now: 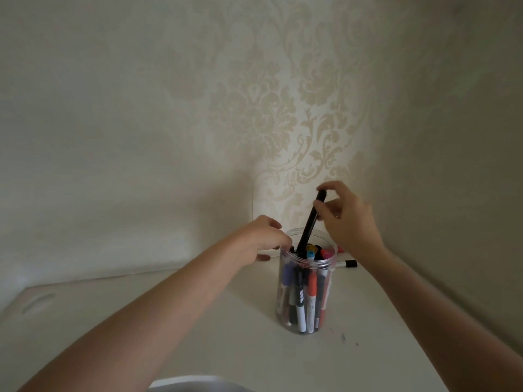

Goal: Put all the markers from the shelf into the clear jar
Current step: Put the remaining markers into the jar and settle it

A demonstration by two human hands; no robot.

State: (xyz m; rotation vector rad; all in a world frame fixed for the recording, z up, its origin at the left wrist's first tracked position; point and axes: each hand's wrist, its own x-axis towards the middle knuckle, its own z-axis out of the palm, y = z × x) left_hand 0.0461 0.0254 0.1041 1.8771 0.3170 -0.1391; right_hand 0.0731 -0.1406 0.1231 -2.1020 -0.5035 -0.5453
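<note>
Head view: right hand (349, 219) pinches a slim black marker (310, 222) slanting into the clear cylindrical jar (307, 295); left hand (264, 236) curls round its rim on the smooth white shelf (198, 321).

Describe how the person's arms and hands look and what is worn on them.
Both forearms are bare, with no sleeve showing. The left hand and the right hand are bare too: no gloves, rings, watch or bracelet can be seen.
</note>
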